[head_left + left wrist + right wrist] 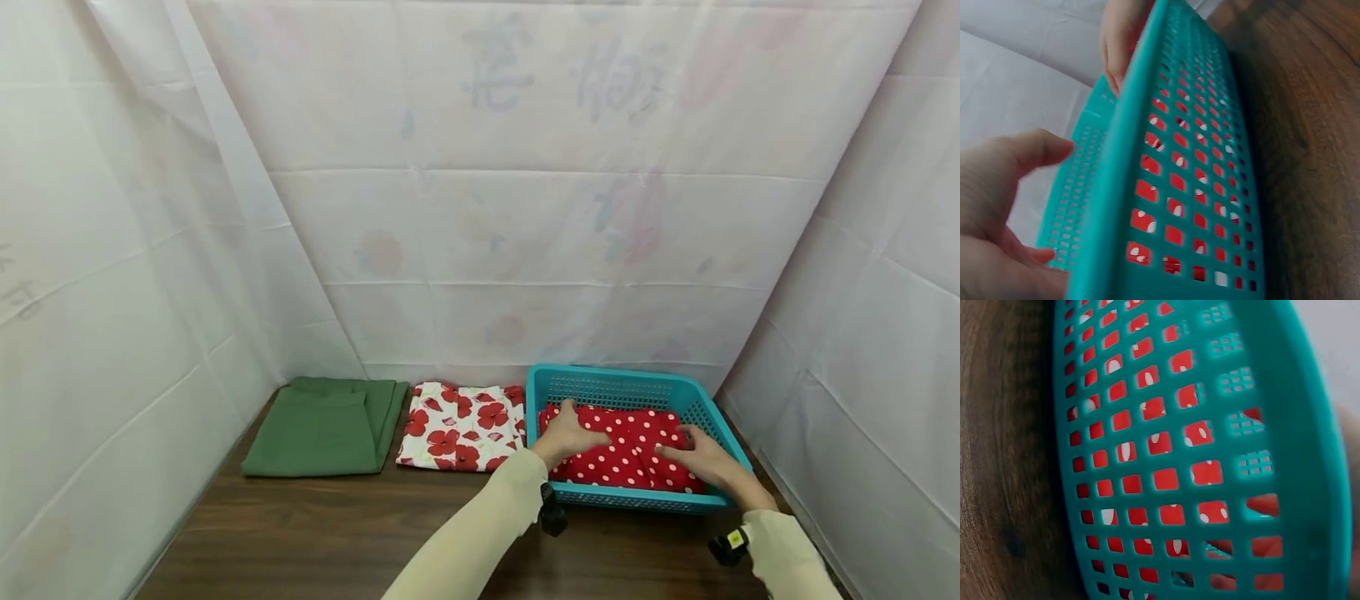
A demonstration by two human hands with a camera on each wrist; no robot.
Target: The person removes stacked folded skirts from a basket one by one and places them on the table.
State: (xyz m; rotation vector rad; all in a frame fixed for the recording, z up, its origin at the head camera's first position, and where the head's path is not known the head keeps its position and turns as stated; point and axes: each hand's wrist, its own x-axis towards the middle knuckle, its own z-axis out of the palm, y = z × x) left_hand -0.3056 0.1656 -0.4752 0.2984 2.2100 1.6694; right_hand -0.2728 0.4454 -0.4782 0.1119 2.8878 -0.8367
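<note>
Dark wood-grained bench, white sheeting hung behind its far edge and down both sides. Turquoise perforated plastic basket stood at the far right corner, its long side along the far edge. Inside it lay a red cloth with white polka dots, loosely folded and somewhat rumpled, covering most of the basket floor. The person's left hand was over the cloth's left end, thumb and fingers spread apart, nothing seen between them. The right hand reached over the right end, thumb and fingers likewise parted and a little bent; could not tell whether its fingertips touched the cloth. Through the basket's holes, the wrist views showed red fabric close behind the wall. Just left of the basket, along the far edge, a white cloth with red poppies lay folded in a flat rectangle; beyond it, toward the far left corner, a green cloth, also folded, one layer showing offset at its right side. State of the work, as judged: polka-dot piece in the basket, its surface not smooth, both hands at it; poppy and green pieces folded neatly and lying outside, on the bench. Neither hand was near those two.
</note>
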